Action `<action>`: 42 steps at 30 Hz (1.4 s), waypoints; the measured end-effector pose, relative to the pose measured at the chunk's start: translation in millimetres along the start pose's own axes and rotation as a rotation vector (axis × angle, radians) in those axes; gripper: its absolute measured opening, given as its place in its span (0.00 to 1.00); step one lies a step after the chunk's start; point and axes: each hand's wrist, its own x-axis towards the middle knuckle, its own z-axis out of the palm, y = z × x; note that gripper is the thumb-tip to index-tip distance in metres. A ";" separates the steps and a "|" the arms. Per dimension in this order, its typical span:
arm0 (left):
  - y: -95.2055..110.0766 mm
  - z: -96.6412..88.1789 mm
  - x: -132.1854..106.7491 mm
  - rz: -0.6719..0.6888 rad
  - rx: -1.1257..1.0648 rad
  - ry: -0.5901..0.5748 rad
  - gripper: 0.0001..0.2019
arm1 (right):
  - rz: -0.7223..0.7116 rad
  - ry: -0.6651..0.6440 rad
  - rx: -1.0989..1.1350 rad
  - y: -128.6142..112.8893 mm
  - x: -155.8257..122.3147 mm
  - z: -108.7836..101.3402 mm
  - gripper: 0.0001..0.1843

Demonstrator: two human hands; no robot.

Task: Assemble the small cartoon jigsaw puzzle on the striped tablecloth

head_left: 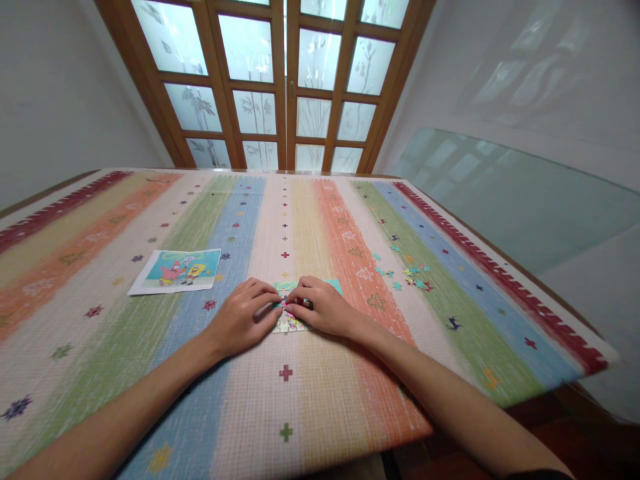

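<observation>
A small part-built jigsaw puzzle (287, 325) lies on the striped tablecloth (320, 400) in front of me. My left hand (240, 317) rests on its left side with the fingers curled down onto the pieces. My right hand (320, 308) lies over its right side, fingertips pinched on a small piece at the puzzle's middle. The two hands almost touch. Most of the puzzle is hidden under them.
A printed cartoon reference picture (176, 270) lies to the left. Several loose puzzle pieces (410, 275) are scattered to the right. The table's right edge (550, 320) runs along a glass panel and a wall. Wooden glazed doors (285, 80) stand behind the table.
</observation>
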 end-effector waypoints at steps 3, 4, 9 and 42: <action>-0.5 0.2 -0.8 -0.004 -0.001 -0.008 0.05 | -0.012 0.005 0.007 0.4 -0.3 1.0 0.05; -0.6 0.1 -1.1 -0.007 -0.001 -0.011 0.06 | -0.019 0.008 0.008 0.6 -0.6 1.3 0.05; -0.3 -1.6 -1.3 -0.023 -0.012 -0.025 0.06 | -0.058 0.020 -0.019 2.3 -1.8 -2.6 0.05; -1.9 -1.4 -1.1 -0.010 0.007 -0.027 0.06 | 0.099 -0.196 -0.139 0.1 -2.9 -25.8 0.14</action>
